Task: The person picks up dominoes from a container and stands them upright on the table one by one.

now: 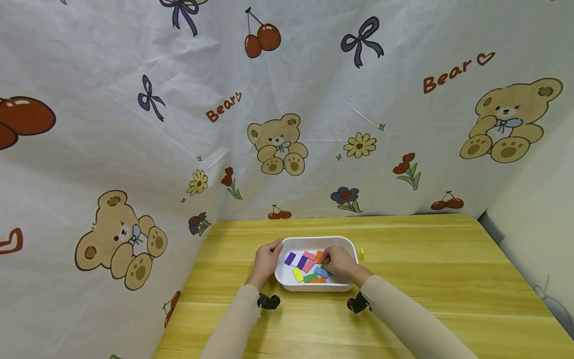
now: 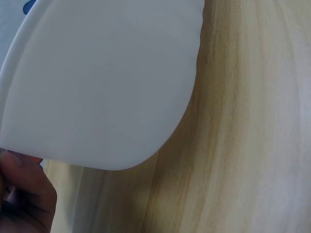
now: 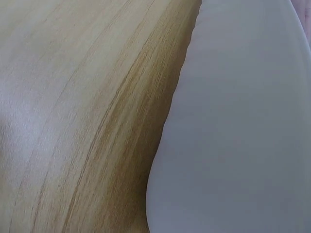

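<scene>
A white plastic tray (image 1: 287, 287) stands on the table with several small flat blocks lying in it. They are purple, pink, orange, yellow, green, blue and white. My left hand (image 1: 265, 262) grips the tray's left end by the rim. In the left wrist view its bent fingers (image 2: 29, 184) show at the tray's edge. My right hand (image 1: 341, 263) reaches over the right end into the tray, fingers bent downward. A green block (image 1: 324, 266) shows at its fingertips; whether they pinch it is hidden. The right wrist view has only the tray's outer wall (image 3: 233, 136) and the table.
A small yellow block (image 1: 361, 254) stands on the wooden table (image 1: 430, 279), just right of the tray. A printed bear cloth (image 1: 314, 89) hangs behind the table and along its left side. A cable (image 1: 549, 296) lies beyond the right edge.
</scene>
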The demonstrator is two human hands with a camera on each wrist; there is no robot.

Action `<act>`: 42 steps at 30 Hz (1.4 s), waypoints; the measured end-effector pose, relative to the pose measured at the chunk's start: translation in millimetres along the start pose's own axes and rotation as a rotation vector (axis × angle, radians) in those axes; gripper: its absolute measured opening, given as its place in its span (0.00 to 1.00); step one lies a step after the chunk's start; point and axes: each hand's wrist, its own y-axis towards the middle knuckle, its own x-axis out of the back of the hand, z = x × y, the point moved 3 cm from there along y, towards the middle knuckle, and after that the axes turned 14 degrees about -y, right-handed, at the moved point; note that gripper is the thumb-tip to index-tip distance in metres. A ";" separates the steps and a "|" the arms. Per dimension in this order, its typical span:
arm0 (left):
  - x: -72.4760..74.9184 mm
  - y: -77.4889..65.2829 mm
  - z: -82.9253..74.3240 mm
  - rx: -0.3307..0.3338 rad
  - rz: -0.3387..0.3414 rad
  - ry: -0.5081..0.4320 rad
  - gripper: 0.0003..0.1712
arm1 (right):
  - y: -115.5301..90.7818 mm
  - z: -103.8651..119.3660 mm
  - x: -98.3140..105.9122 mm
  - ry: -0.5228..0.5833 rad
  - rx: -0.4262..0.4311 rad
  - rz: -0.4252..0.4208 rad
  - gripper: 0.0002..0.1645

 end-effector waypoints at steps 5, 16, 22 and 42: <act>-0.2 -0.9 -1.4 0.004 0.003 -0.004 0.22 | 1.4 -1.5 -2.4 -0.008 -0.002 -0.010 0.13; 0.1 -1.0 -1.0 -0.008 -0.001 0.009 0.21 | 1.0 1.2 -1.5 -0.046 -0.028 -0.016 0.10; -0.5 -1.3 -2.6 0.005 0.001 -0.001 0.22 | 0.9 0.9 -5.4 -0.063 -0.038 -0.018 0.10; -0.4 -3.3 -5.0 0.000 -0.004 -0.012 0.20 | 1.8 1.1 2.7 -0.061 0.005 -0.013 0.14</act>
